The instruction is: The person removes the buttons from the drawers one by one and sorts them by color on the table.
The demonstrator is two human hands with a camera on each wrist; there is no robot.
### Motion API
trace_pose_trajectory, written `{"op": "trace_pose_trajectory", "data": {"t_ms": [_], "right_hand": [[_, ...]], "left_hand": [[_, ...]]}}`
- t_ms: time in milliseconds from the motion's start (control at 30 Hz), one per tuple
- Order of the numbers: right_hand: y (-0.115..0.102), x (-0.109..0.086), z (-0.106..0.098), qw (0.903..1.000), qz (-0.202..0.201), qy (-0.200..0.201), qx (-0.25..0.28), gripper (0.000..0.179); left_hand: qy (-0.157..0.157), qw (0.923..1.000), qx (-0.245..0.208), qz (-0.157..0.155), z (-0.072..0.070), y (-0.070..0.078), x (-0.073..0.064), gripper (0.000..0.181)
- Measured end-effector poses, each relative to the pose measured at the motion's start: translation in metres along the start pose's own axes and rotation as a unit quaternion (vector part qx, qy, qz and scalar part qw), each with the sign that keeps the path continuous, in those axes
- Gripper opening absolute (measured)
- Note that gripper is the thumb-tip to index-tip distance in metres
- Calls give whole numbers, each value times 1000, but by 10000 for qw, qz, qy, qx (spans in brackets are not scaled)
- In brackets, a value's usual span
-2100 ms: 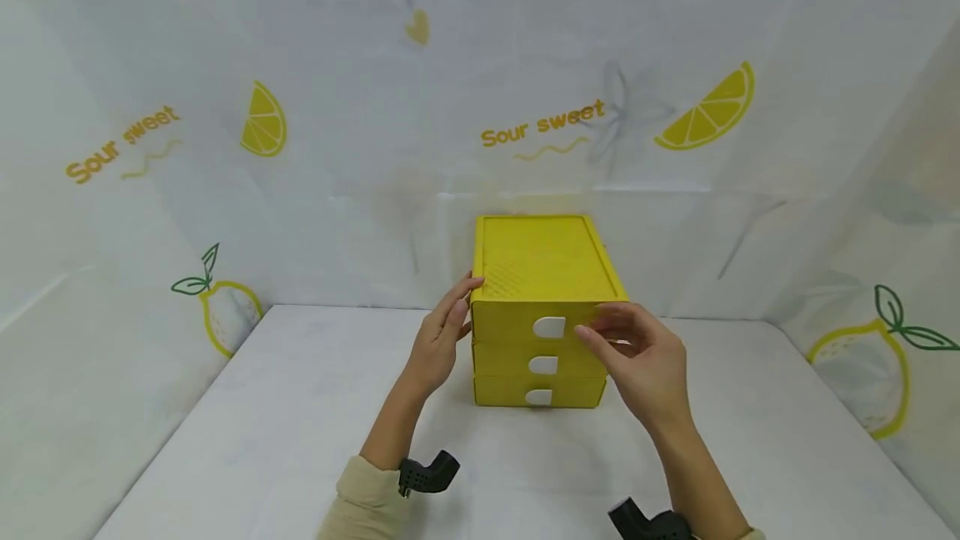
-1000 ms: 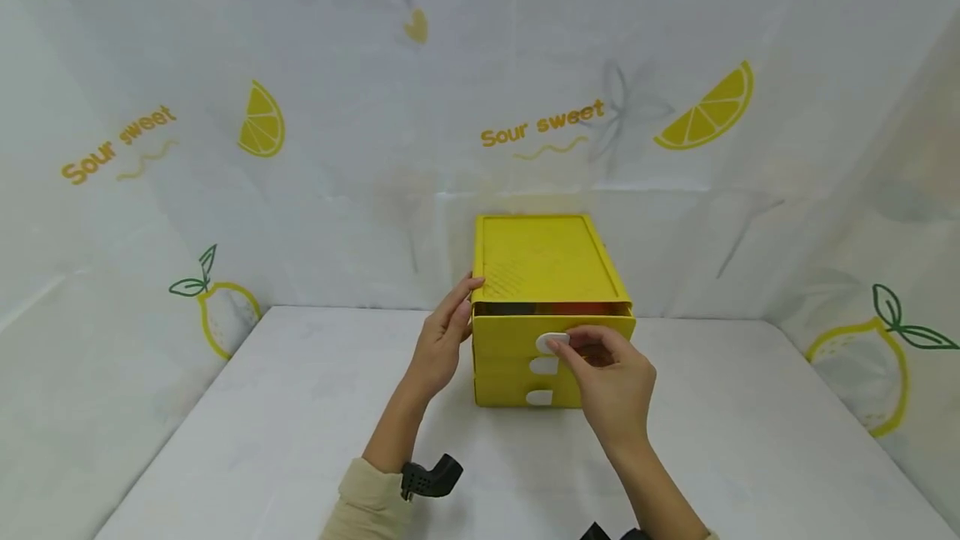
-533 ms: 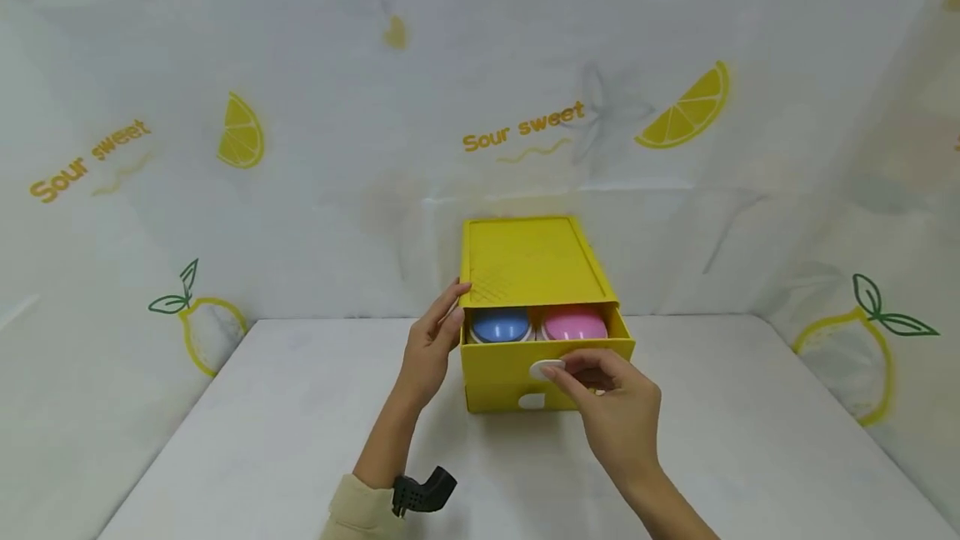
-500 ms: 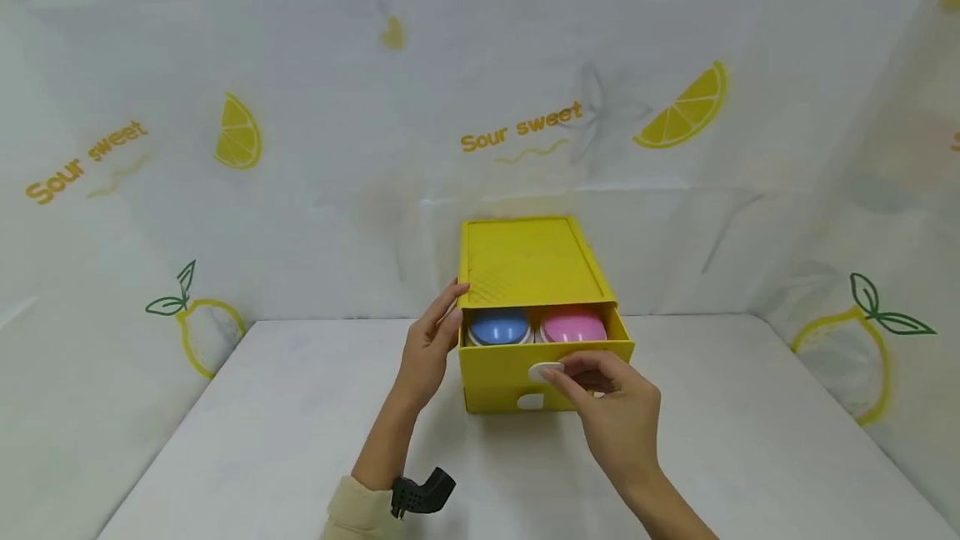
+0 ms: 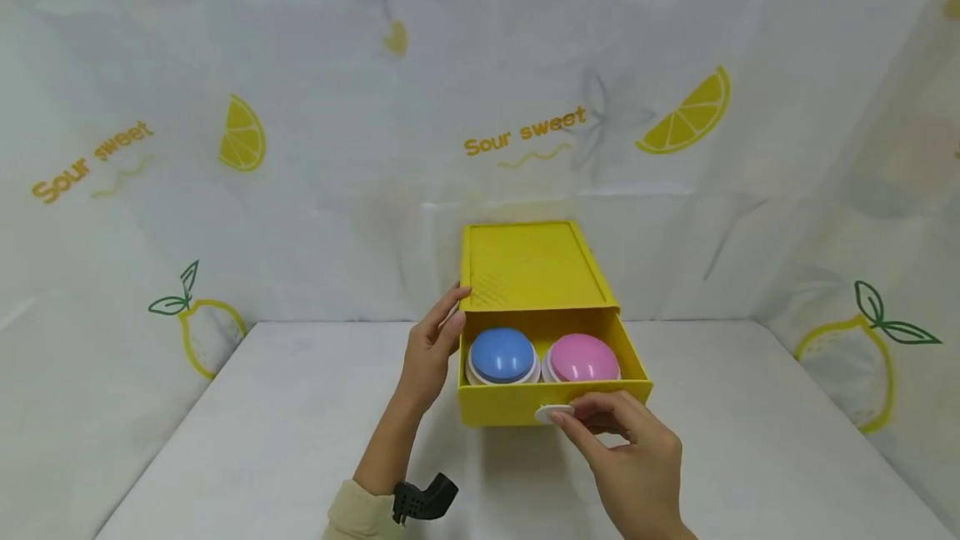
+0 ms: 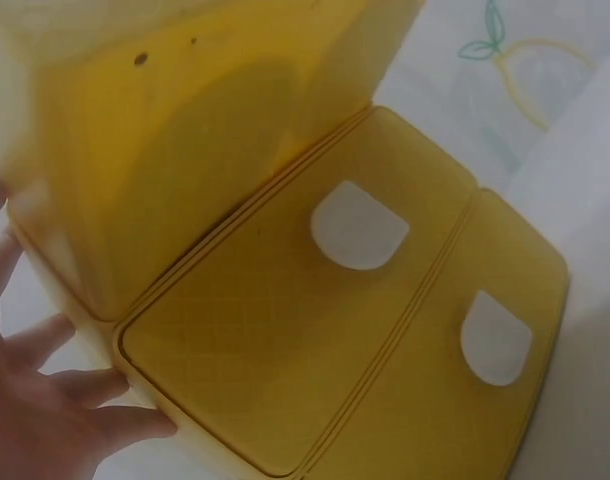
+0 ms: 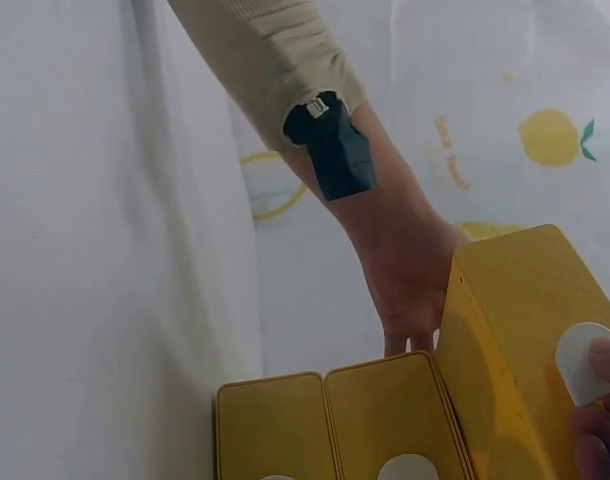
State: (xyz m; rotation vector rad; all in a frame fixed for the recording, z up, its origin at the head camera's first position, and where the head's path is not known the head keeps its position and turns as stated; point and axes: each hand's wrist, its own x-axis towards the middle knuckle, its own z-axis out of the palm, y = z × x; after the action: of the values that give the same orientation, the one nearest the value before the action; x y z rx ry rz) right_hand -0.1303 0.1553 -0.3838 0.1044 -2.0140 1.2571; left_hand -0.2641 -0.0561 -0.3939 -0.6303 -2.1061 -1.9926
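Note:
A yellow three-drawer storage box (image 5: 528,265) stands at the back of the table. Its top drawer (image 5: 495,407) is pulled well out toward me. Inside lie a blue domed round thing (image 5: 502,354) and a pink one (image 5: 585,358), side by side, each with a white base. My right hand (image 5: 637,461) pinches the drawer's white pull tab (image 5: 553,414) between thumb and fingers. My left hand (image 5: 427,357) rests against the box's left side, fingers extended; the left wrist view shows them spread along that side. The lower drawers (image 6: 255,310) are closed.
The white table (image 5: 322,407) runs out on both sides of the box. Behind it hangs a white cloth (image 5: 337,148) printed with lemons. The pulled-out drawer juts over the table in front of the lower drawers.
My right hand has moved from the box's front right corner to the top drawer's tab and drawn the drawer toward me, exposing the blue and pink things. My left hand has stayed at the side.

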Motion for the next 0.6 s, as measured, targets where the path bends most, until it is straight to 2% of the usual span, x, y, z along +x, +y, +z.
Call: {"op": "trace_pose_trajectory", "data": {"t_ms": [167, 267, 433, 600], "right_hand": [[2, -10, -2, 9989, -355, 282, 80, 38], [-1, -14, -4, 9990, -298, 339, 43, 38], [-11, -17, -12, 9995, -91, 141, -253, 37], [-10, -19, -18, 9989, -397, -186, -156, 39]], "left_hand": [[-79, 9999, -5, 65, -1, 0, -1, 42], [-60, 9999, -15, 89, -2, 0, -1, 43], [-21, 9999, -112, 17, -1, -1, 0, 42], [36, 9999, -129, 2, -1, 0, 1, 43]]}}
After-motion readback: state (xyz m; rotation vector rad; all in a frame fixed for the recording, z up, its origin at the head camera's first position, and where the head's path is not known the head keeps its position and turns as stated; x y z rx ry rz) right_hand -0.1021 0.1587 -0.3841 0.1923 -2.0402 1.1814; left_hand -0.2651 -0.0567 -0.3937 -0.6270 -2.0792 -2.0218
